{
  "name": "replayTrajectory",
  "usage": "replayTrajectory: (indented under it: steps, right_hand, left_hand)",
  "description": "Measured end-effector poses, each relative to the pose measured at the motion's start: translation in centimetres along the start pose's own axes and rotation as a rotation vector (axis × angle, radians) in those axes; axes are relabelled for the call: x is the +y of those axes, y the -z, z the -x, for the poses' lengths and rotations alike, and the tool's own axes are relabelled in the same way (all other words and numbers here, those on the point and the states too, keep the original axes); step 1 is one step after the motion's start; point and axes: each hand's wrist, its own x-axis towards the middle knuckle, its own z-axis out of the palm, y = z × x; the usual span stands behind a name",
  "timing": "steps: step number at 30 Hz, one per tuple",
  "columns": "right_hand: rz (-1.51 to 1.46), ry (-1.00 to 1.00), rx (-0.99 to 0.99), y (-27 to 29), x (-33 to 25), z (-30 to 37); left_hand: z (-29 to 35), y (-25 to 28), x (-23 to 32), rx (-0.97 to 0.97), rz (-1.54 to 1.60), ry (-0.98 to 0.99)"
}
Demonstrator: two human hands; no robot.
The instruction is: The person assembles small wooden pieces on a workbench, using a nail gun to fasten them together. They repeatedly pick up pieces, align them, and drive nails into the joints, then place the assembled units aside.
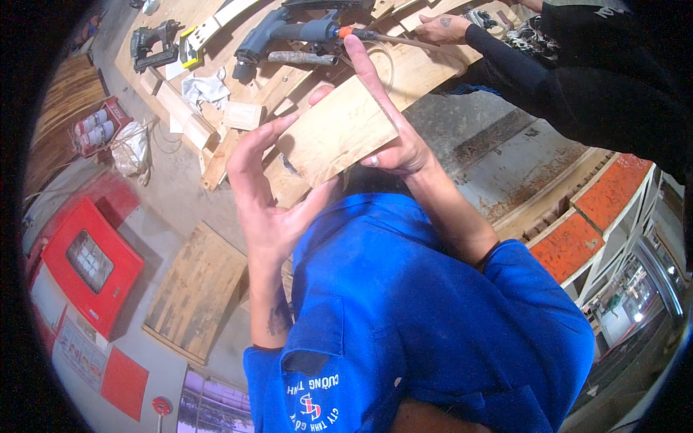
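Note:
I hold a short, pale wooden block (346, 130) in front of my chest, gripped between both hands. My left hand (260, 184) is curled around its left end, with the thumb below and the fingers over the far side. At the other end, my right hand (406, 148) grips the block, its index finger pointing up along the far edge and its thumb underneath. A dark, narrow mark shows on the wood near the left hand. The block hides part of the fingers of both hands.
Beyond the block, a workbench (404, 83) carries a grey nail gun (271, 40) with an air hose, a smaller nail gun (153, 47), a white cloth (206, 88) and wood offcuts (244, 115). A co-worker's hand (444, 30) reaches in from the right. A red cabinet (119, 267) stands left.

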Motion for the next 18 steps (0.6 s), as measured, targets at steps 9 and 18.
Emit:
replayTrajectory:
  steps: [9,18]
  right_hand:
    - [-0.355,-0.013,0.013,-1.8,0.8,-0.5]
    - [-0.346,0.055,-0.034,-2.0,1.0,-0.9]
  left_hand:
    - [-0.3,-0.2,1.3,0.113,0.065,-0.082]
    - [-0.3,-0.3,1.8,0.188,0.173,-0.140]
